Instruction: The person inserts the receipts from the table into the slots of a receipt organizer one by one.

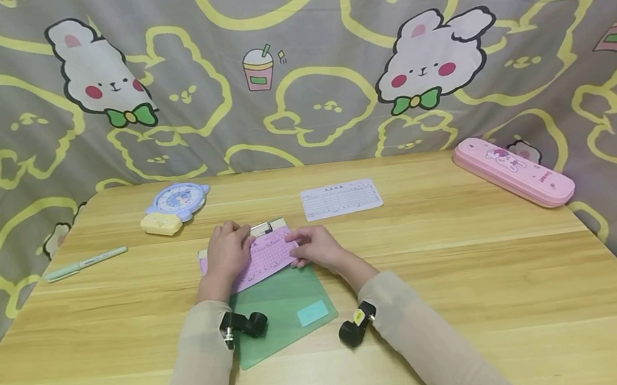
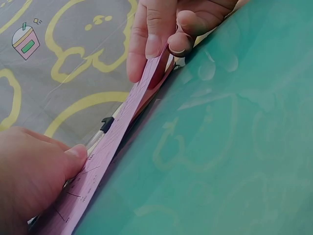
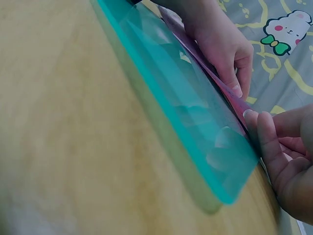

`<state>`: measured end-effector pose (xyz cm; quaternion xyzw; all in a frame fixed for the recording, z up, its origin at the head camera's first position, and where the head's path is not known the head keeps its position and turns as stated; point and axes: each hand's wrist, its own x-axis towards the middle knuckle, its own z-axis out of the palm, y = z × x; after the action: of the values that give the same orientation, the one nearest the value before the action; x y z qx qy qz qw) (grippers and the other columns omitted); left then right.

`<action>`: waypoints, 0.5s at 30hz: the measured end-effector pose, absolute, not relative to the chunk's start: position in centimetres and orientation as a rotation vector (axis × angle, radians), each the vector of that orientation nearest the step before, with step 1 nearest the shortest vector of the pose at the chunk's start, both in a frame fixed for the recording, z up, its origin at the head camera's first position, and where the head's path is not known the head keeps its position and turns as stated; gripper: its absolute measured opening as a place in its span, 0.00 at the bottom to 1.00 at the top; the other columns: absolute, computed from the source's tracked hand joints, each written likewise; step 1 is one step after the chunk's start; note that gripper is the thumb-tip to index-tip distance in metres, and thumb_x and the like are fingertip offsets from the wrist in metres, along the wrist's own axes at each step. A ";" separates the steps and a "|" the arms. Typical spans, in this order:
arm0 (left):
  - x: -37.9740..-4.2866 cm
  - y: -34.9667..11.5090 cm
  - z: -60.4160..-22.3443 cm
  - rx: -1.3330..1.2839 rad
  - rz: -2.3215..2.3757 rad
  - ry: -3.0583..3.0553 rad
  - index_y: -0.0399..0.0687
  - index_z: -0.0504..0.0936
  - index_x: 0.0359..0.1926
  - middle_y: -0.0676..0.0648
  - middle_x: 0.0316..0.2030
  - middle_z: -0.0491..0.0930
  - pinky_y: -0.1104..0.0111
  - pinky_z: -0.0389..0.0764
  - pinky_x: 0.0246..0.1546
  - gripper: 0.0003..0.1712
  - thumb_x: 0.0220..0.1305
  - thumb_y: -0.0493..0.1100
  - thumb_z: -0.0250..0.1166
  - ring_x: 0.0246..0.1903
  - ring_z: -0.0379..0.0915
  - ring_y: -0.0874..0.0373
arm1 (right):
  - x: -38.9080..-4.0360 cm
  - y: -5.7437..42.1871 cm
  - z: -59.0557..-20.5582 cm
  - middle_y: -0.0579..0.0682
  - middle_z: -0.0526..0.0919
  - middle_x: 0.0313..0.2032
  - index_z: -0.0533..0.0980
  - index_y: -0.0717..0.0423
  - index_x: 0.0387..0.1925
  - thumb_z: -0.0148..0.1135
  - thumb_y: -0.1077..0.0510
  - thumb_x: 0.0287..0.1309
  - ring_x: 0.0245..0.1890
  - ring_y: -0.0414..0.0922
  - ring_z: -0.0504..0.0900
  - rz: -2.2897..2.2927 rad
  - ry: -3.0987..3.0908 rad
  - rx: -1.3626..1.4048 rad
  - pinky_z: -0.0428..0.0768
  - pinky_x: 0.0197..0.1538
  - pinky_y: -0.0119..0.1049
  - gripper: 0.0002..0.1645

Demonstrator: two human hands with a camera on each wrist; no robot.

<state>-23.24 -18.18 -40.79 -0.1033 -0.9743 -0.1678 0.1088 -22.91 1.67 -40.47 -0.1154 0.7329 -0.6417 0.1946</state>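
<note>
A pink printed slip (image 1: 267,255) lies across the upper part of a green translucent clip folder (image 1: 277,303). A black-and-silver clip (image 1: 261,229) sits on the cream strip at the folder's top edge. My left hand (image 1: 225,251) holds the slip's left part, its thumb (image 2: 77,152) close to the clip. With thumb and fingers, my right hand (image 1: 316,244) pinches the slip's right end. In the right wrist view the folder (image 3: 190,117) slants, its near edge (image 3: 171,117) raised above the table. A pale blue label (image 1: 312,313) shows at the folder's lower right.
A white printed slip (image 1: 341,199) lies behind my right hand. Further left are a blue round clock-like item (image 1: 178,199), a yellow case (image 1: 161,224) and a green pen (image 1: 85,263). A pink pencil case (image 1: 511,170) lies at right; a patterned curtain (image 1: 314,32) hangs behind the table.
</note>
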 end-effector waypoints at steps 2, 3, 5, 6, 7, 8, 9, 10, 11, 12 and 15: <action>-23.3 -18.2 -40.8 -0.308 -0.475 -2.874 0.39 0.75 0.48 0.40 0.40 0.69 0.57 0.62 0.43 0.18 0.58 0.43 0.55 0.40 0.61 0.46 | -23.0 1.6 -40.5 0.63 0.75 0.30 0.69 0.72 0.46 0.54 0.75 0.46 0.19 0.44 0.77 -1.789 2.066 -0.321 0.77 0.28 0.36 0.20; -23.4 -18.2 -40.8 -0.311 -0.465 -2.878 0.39 0.75 0.48 0.40 0.40 0.69 0.58 0.62 0.43 0.18 0.59 0.43 0.55 0.40 0.61 0.46 | -23.0 1.5 -40.7 0.62 0.75 0.30 0.69 0.72 0.46 0.54 0.75 0.46 0.19 0.43 0.76 -1.793 2.067 -0.319 0.77 0.27 0.35 0.20; -23.4 -18.3 -40.9 -0.315 -0.450 -2.883 0.39 0.75 0.48 0.40 0.41 0.69 0.58 0.62 0.43 0.18 0.59 0.44 0.55 0.40 0.61 0.47 | -23.3 1.4 -41.0 0.60 0.75 0.29 0.70 0.70 0.46 0.55 0.75 0.46 0.18 0.43 0.76 -1.791 2.069 -0.294 0.76 0.26 0.34 0.20; -23.5 -18.3 -40.9 -0.316 -0.444 -2.883 0.39 0.75 0.48 0.40 0.41 0.69 0.58 0.62 0.43 0.18 0.59 0.44 0.54 0.40 0.61 0.47 | -23.3 1.3 -40.9 0.60 0.75 0.29 0.70 0.70 0.45 0.55 0.75 0.46 0.18 0.43 0.76 -1.788 2.073 -0.285 0.76 0.26 0.34 0.20; -23.5 -18.3 -40.9 -0.315 -0.442 -2.884 0.40 0.75 0.49 0.40 0.41 0.69 0.58 0.62 0.43 0.18 0.59 0.44 0.54 0.40 0.61 0.47 | -23.3 1.3 -40.9 0.60 0.75 0.29 0.70 0.70 0.45 0.55 0.75 0.46 0.18 0.43 0.76 -1.781 2.080 -0.281 0.76 0.26 0.34 0.20; -23.5 -18.3 -41.0 -0.315 -0.441 -2.884 0.40 0.75 0.49 0.40 0.41 0.69 0.58 0.62 0.43 0.18 0.59 0.44 0.54 0.40 0.61 0.47 | -23.3 1.3 -40.8 0.59 0.75 0.29 0.70 0.70 0.45 0.55 0.75 0.46 0.18 0.43 0.76 -1.775 2.086 -0.276 0.76 0.26 0.34 0.20; -23.5 -18.3 -41.0 -0.313 -0.440 -2.885 0.40 0.75 0.49 0.41 0.41 0.69 0.58 0.62 0.43 0.18 0.59 0.44 0.54 0.40 0.61 0.47 | -23.4 1.2 -40.8 0.59 0.75 0.29 0.70 0.69 0.45 0.55 0.75 0.46 0.18 0.43 0.76 -1.766 2.094 -0.270 0.76 0.26 0.34 0.20; -23.5 -18.3 -41.0 -0.311 -0.445 -2.884 0.40 0.75 0.49 0.41 0.41 0.69 0.58 0.62 0.43 0.18 0.59 0.44 0.54 0.41 0.61 0.47 | -23.4 1.2 -40.7 0.59 0.75 0.29 0.70 0.69 0.45 0.55 0.75 0.46 0.18 0.43 0.76 -1.757 2.101 -0.262 0.76 0.26 0.34 0.20; -23.6 -18.3 -41.0 -0.310 -0.450 -2.884 0.40 0.75 0.49 0.41 0.41 0.69 0.58 0.62 0.43 0.18 0.60 0.44 0.54 0.41 0.61 0.47 | -23.4 1.1 -40.7 0.59 0.75 0.29 0.70 0.69 0.45 0.55 0.75 0.46 0.18 0.43 0.76 -1.750 2.107 -0.258 0.76 0.26 0.34 0.20; -23.6 -18.3 -41.0 -0.309 -0.454 -2.883 0.40 0.75 0.49 0.41 0.41 0.69 0.58 0.62 0.43 0.18 0.60 0.44 0.54 0.41 0.61 0.47 | -23.5 1.1 -40.7 0.58 0.75 0.29 0.71 0.68 0.45 0.55 0.74 0.46 0.18 0.43 0.76 -1.741 2.116 -0.252 0.76 0.26 0.34 0.20; -23.6 -18.4 -41.1 -0.309 -0.463 -2.878 0.41 0.75 0.49 0.41 0.41 0.68 0.58 0.62 0.43 0.18 0.60 0.44 0.54 0.40 0.61 0.47 | -23.6 1.0 -40.5 0.58 0.75 0.30 0.71 0.68 0.45 0.55 0.74 0.46 0.18 0.44 0.76 -1.720 2.131 -0.235 0.76 0.25 0.34 0.20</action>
<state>-23.57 -18.39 -41.06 -0.1048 -0.9764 -0.1570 0.1050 -23.56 0.97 -40.53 -0.0837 0.7604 -0.6138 0.1949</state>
